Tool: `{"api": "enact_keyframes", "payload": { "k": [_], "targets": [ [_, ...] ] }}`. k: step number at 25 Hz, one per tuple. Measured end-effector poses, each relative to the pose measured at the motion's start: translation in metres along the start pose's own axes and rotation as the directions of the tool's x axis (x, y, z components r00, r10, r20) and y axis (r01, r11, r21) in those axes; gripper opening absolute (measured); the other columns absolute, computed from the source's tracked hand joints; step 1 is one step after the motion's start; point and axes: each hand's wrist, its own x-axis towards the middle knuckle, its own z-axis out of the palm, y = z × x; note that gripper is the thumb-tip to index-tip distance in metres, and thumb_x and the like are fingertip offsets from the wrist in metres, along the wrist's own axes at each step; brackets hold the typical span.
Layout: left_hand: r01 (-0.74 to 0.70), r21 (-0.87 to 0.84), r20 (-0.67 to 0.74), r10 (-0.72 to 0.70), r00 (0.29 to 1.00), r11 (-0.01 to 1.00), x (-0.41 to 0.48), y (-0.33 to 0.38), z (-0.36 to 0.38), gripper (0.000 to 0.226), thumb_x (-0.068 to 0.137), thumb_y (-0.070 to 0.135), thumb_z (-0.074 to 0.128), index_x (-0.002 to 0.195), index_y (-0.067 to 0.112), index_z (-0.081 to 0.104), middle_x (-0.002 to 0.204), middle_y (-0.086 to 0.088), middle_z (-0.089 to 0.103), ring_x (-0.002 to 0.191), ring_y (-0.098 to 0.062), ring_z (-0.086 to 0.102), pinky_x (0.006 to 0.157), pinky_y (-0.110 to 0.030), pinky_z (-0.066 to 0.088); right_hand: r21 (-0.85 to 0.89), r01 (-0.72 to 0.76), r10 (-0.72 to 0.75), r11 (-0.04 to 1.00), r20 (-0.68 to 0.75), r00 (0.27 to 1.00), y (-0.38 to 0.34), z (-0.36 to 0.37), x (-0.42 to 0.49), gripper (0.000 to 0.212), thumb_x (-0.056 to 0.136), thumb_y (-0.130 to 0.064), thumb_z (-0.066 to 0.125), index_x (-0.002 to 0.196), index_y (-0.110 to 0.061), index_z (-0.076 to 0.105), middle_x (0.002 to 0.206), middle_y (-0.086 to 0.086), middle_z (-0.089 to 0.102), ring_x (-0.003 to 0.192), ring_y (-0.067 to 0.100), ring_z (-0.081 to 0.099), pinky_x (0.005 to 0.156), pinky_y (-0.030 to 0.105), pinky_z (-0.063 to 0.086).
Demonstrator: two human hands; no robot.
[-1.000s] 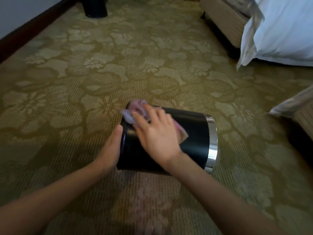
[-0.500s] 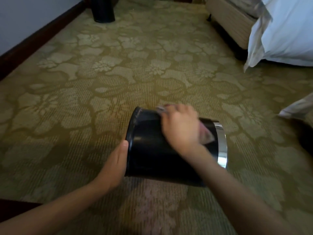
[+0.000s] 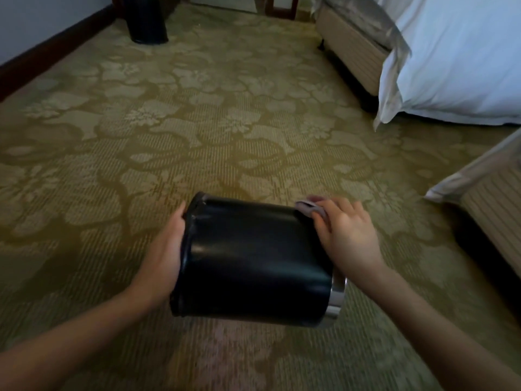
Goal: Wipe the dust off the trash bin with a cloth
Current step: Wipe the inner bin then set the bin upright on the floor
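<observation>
Right now you have the round black trash bin with the silver metal rim tipped on its side, base to your left and mouth to your right, apparently lifted just above the patterned olive carpet. Your left hand is spread flat against the base, propping it rather than gripping. Your right hand presses the small purplish-grey cloth onto the upper wall near the rim end, fingers curled over it; only a corner of the cloth shows past your fingertips.

The risk, as I judge it, sits in that left hand. A smooth, glossy wall held only by an open palm can roll or slide away if your right hand pushes hard across it. The cloth is bunched small, so bare fingers could smear the surface instead of cleaning it. The underside and the far face are hidden from you, so dust there could be missed unless you turn the bin.
</observation>
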Motion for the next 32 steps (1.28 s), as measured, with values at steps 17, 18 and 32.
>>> {"api": "enact_keyframes", "payload": {
  "k": [17,18,32],
  "targets": [
    [-0.025,-0.052,-0.069,0.022,0.997,0.998,-0.019,-0.007,0.006,0.063,0.088,0.035,0.026,0.149,0.021,0.035,0.141,0.006,0.053,0.127,-0.003,0.048,0.104,-0.02,0.035,0.099,0.233,-0.244,0.967,0.125,0.962,-0.098,0.01,0.011,0.034,0.097,-0.038,0.043,0.115,-0.022,0.067,0.106,0.005,0.067,0.098,0.029,0.059,0.086,0.041,0.046],
    [-0.021,-0.054,-0.052,0.018,0.998,0.998,-0.021,-0.006,0.007,0.063,0.088,0.037,0.025,0.149,0.023,0.034,0.138,0.007,0.055,0.124,-0.003,0.05,0.105,-0.024,0.037,0.045,0.163,-0.168,0.986,0.142,0.976,-0.066,0.005,0.009,0.035,0.098,-0.04,0.04,0.112,-0.025,0.068,0.106,0.002,0.069,0.098,0.027,0.062,0.087,0.04,0.047],
    [-0.083,-0.112,-0.052,0.078,0.996,0.99,-0.04,-0.007,0.008,0.057,0.094,0.028,0.024,0.15,0.02,0.034,0.147,0.01,0.047,0.136,0.004,0.039,0.115,-0.021,0.03,0.245,0.177,-0.253,0.953,0.331,0.909,-0.151,0.011,0.03,0.036,0.101,-0.041,0.041,0.123,-0.023,0.064,0.12,0.007,0.064,0.111,0.029,0.053,0.095,0.041,0.042]
  ]
}}
